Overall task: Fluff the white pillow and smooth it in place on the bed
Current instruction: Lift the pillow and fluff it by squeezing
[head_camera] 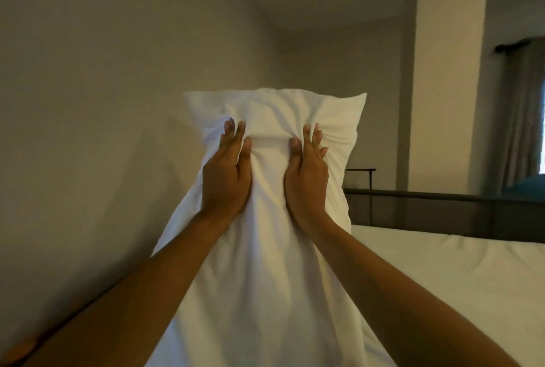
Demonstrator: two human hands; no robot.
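Your left hand (pixel 227 172) – fingers flat, thumb pinching fold of white pillow (pixel 265 248). Your right hand (pixel 306 178) – same hold, mirrored. Fabric bunched tight between your 2 thumbs.

Pillow: stood on end, top corners up near wall (pixel 88 72), lower end out of frame; bed (pixel 442 266) to right, dark bed frame (pixel 442 198) beyond.

Risk: you grip mostly case – filling may slump low, case twist; deep creases will need smoothing.

Labels, writing: none visible.
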